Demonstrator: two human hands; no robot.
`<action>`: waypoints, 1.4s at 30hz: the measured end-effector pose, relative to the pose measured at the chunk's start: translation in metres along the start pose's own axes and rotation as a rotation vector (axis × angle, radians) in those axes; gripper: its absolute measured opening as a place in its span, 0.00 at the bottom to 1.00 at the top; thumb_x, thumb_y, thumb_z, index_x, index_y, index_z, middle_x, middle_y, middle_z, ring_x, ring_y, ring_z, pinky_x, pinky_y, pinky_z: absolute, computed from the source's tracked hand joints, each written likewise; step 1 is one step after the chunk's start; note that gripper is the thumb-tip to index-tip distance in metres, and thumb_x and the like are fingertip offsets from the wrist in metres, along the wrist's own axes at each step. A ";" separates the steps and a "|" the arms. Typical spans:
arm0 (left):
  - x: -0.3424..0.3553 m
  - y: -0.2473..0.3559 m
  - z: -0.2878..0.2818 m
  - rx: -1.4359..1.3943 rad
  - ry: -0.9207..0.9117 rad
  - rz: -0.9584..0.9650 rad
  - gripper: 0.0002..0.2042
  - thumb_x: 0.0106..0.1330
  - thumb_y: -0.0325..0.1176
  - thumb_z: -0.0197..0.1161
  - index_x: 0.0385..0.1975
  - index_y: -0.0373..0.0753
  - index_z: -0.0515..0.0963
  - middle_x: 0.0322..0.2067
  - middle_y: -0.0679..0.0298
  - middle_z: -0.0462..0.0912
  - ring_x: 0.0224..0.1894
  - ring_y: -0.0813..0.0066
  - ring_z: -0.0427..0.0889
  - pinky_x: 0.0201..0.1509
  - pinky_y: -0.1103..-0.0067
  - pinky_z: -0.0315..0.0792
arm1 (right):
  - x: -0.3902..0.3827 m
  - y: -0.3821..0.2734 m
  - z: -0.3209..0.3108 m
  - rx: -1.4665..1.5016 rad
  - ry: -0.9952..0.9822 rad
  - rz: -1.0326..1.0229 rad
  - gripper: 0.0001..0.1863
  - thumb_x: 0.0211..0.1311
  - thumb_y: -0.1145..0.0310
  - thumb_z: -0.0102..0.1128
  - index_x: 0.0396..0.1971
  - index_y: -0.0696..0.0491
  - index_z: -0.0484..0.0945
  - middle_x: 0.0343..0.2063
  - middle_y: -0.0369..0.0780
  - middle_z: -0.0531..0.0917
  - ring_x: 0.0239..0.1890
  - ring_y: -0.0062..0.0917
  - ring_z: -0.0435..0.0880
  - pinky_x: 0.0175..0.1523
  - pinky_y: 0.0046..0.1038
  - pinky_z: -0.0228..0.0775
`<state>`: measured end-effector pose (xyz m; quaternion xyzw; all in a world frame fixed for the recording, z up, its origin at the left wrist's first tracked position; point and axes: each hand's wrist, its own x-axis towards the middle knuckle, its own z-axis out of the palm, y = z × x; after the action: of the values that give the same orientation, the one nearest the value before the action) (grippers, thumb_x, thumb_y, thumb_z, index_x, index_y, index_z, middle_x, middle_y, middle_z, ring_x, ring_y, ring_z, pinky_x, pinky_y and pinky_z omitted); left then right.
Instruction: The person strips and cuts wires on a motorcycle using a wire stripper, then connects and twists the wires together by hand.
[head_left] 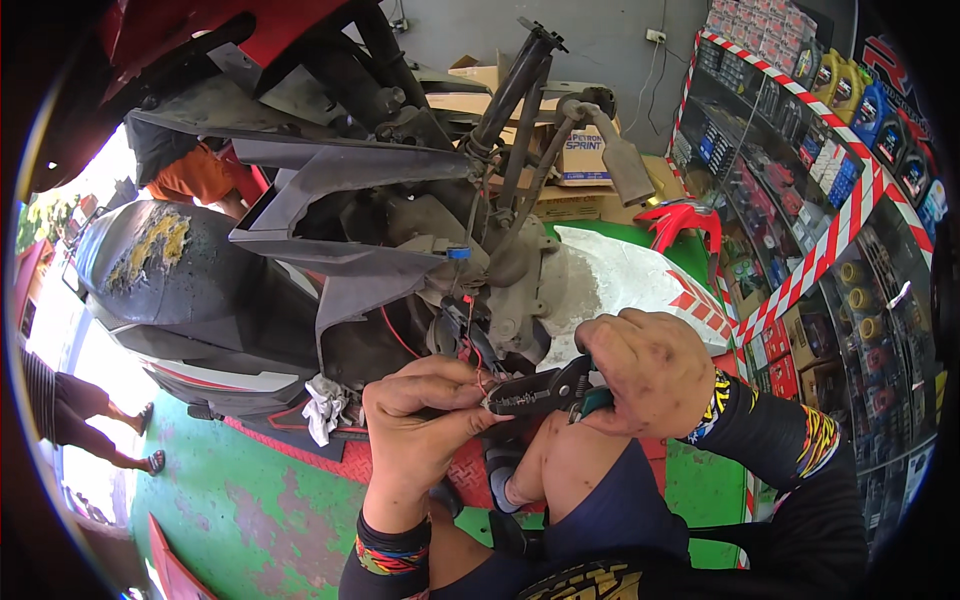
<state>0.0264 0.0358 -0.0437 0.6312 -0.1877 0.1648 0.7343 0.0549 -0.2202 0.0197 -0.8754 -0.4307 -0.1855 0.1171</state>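
The right hand (652,372) has its fingers wrapped around a flat-bodied black wire tool with a teal-green grip (532,393), held roughly level above the person's bare knee (568,470), its nose pointing left. The left hand (425,405) has thumb and forefinger pinched together right at that nose, apparently grasping a thin red-insulated wire (476,352) that comes down from beneath the dark grey plastic fairing (350,172) of the partly stripped motorcycle. Whether the wire lies between the jaws is too small to tell.

The step in hand looks like working the wire's end with the tool. To do it well, the wire should sit square across the jaws, in whatever notch suits its thickness — a squeeze firm enough for the insulation, light enough to spare the strands. The left fingertips look close enough to be nipped, so a grip slightly farther back would be safer. Some slack toward the bike would avoid tugging its connections — and the crumpled white rag (325,408) nearby could dry slippery fingers.
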 end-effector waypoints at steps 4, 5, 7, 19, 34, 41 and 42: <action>0.000 0.001 0.000 -0.027 0.012 -0.007 0.10 0.43 0.12 0.75 0.27 0.29 0.86 0.34 0.52 0.88 0.39 0.66 0.88 0.44 0.74 0.82 | 0.000 0.000 -0.002 -0.011 -0.056 0.000 0.42 0.34 0.57 0.80 0.53 0.56 0.71 0.42 0.42 0.82 0.39 0.37 0.82 0.43 0.36 0.78; 0.000 0.001 -0.001 -0.022 0.008 -0.011 0.11 0.43 0.12 0.75 0.27 0.29 0.86 0.34 0.52 0.88 0.39 0.66 0.88 0.45 0.74 0.82 | 0.000 0.000 -0.002 -0.010 -0.056 0.000 0.42 0.34 0.57 0.80 0.53 0.56 0.71 0.42 0.42 0.82 0.39 0.37 0.82 0.43 0.36 0.78; -0.001 0.001 0.001 -0.052 0.021 -0.017 0.11 0.43 0.12 0.75 0.27 0.29 0.86 0.34 0.52 0.88 0.39 0.66 0.88 0.44 0.74 0.82 | 0.001 -0.001 -0.004 -0.017 -0.077 0.006 0.42 0.34 0.57 0.79 0.52 0.56 0.71 0.42 0.42 0.82 0.39 0.37 0.83 0.43 0.36 0.78; -0.003 0.000 0.001 -0.082 0.033 -0.012 0.12 0.43 0.11 0.75 0.29 0.29 0.85 0.35 0.50 0.87 0.41 0.64 0.88 0.44 0.73 0.84 | -0.001 -0.002 -0.001 -0.047 -0.065 -0.002 0.42 0.35 0.56 0.79 0.53 0.56 0.71 0.41 0.41 0.82 0.38 0.36 0.83 0.41 0.36 0.78; -0.002 0.003 0.007 -0.209 -0.003 -0.030 0.14 0.50 0.13 0.74 0.37 0.27 0.82 0.40 0.52 0.85 0.46 0.66 0.86 0.50 0.73 0.82 | -0.012 -0.001 0.011 -0.008 -0.074 0.022 0.48 0.38 0.56 0.78 0.60 0.59 0.66 0.35 0.44 0.82 0.34 0.40 0.85 0.40 0.37 0.77; -0.001 0.004 0.020 0.095 -0.082 -0.043 0.27 0.72 0.54 0.60 0.40 0.27 0.79 0.35 0.57 0.82 0.40 0.74 0.80 0.46 0.77 0.75 | -0.010 -0.012 0.020 0.241 -0.178 0.217 0.43 0.43 0.57 0.77 0.57 0.58 0.63 0.24 0.44 0.81 0.29 0.45 0.84 0.37 0.41 0.74; 0.000 0.003 0.023 0.094 -0.082 -0.041 0.27 0.72 0.54 0.60 0.40 0.27 0.79 0.35 0.57 0.82 0.40 0.74 0.80 0.46 0.77 0.75 | -0.010 -0.013 0.022 0.329 -0.193 0.249 0.40 0.44 0.58 0.76 0.55 0.58 0.64 0.25 0.45 0.81 0.30 0.46 0.84 0.37 0.41 0.73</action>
<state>0.0228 0.0138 -0.0379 0.6748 -0.1966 0.1322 0.6989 0.0437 -0.2114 -0.0043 -0.9046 -0.3530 -0.0122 0.2386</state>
